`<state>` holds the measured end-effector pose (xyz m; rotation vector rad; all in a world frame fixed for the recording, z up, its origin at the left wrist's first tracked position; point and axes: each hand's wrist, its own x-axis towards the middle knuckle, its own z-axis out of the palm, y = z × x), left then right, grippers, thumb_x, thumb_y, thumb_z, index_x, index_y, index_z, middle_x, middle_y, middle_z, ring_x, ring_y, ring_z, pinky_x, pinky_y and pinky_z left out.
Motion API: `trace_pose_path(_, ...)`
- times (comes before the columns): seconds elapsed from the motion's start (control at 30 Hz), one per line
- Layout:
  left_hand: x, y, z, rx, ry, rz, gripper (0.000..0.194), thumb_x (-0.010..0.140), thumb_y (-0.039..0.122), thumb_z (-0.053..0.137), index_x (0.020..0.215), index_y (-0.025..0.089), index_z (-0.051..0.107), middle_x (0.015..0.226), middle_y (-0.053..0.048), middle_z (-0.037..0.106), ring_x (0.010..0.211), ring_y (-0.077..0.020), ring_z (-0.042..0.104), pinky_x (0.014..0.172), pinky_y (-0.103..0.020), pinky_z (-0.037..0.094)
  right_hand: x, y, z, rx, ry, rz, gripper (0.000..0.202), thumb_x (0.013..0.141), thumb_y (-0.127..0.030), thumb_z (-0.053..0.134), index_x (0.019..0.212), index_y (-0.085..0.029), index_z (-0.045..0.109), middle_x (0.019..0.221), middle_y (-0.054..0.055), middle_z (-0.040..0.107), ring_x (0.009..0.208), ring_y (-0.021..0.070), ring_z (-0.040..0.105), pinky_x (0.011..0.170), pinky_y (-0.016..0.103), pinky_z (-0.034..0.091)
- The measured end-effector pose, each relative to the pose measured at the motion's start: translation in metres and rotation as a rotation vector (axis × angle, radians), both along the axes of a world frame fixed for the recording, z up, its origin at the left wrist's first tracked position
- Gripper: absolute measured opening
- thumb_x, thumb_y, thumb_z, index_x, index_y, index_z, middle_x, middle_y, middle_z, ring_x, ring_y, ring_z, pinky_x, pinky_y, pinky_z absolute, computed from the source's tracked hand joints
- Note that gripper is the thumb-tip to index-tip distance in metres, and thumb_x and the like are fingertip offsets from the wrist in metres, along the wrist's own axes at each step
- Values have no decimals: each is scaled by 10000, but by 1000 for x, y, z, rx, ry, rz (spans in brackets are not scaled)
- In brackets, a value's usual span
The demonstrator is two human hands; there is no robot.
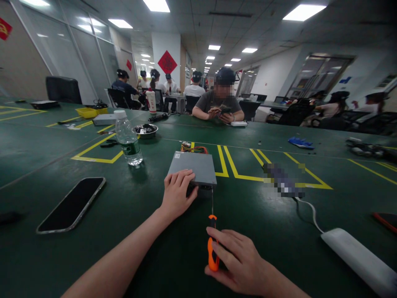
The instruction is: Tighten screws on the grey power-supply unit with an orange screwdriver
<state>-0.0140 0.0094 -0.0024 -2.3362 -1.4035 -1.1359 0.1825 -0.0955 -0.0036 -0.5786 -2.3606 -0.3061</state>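
A grey metal computer power supply (pixel 200 167) lies on the green table, its bundle of coloured wires (pixel 198 149) at the far side. My left hand (pixel 179 192) grips its near left corner, fingers on top and thumb at the front face. In my right hand (pixel 237 258) is an orange and black screwdriver (pixel 213 248), held by the handle between thumb and fingers. Its thin shaft points away from me, and the tip meets the front face near the right corner. The screw itself is too small to make out.
Left of the power supply stand a water bottle (pixel 128 142) and a metal bowl (pixel 145 131) of small parts. A phone (pixel 72 205) lies nearer. To the right are a blurred-out device (pixel 281 180) with a cable and a white power bank-like bar (pixel 356 256). A person (pixel 218 99) sits opposite.
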Motion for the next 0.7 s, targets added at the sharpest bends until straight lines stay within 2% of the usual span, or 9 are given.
trace_pose_path(0.23, 0, 0, 0, -2, -7, -5, 259, 822, 293, 520, 1075, 241, 505, 1190, -30, 580, 1124, -209, 481, 924, -394, 282, -2, -3, 3, -47, -78, -63, 295, 899, -299, 414, 1105, -134, 545, 1040, 169, 634, 932, 215, 628, 730, 326, 531)
trace_pose_path(0.4, 0, 0, -1, 6, -9, -7, 256, 827, 297, 512, 1077, 239, 508, 1189, -38, 580, 1120, -213, 483, 920, -395, 282, -2, 0, -3, 1, -25, -18, 209, 880, -303, 506, 978, -125, 550, 1020, 170, 645, 787, 176, 647, 702, 303, 528)
trace_pose_path(0.47, 0, 0, 0, 4, -9, -6, 257, 826, 297, 513, 1077, 239, 509, 1190, -39, 579, 1121, -217, 482, 919, -398, 281, -1, 0, -4, -3, 8, -16, 223, 886, -322, 510, 973, -118, 528, 1020, 173, 647, 803, 173, 647, 715, 290, 527)
trace_pose_path(0.57, 0, 0, 0, 0, -8, -7, 256, 827, 298, 511, 1076, 237, 510, 1190, -45, 578, 1121, -221, 481, 918, -403, 281, -1, -2, -1, -47, -3, -39, 295, 916, -367, 436, 1018, -104, 520, 1022, 181, 644, 866, 191, 643, 732, 297, 529)
trace_pose_path(0.7, 0, 0, 1, -6, -5, -12, 256, 828, 298, 509, 1077, 236, 510, 1192, -47, 576, 1123, -221, 479, 918, -404, 282, -2, -4, 5, -68, -115, -51, 305, 928, -313, 382, 1116, -134, 542, 1056, 174, 633, 919, 210, 634, 735, 327, 528)
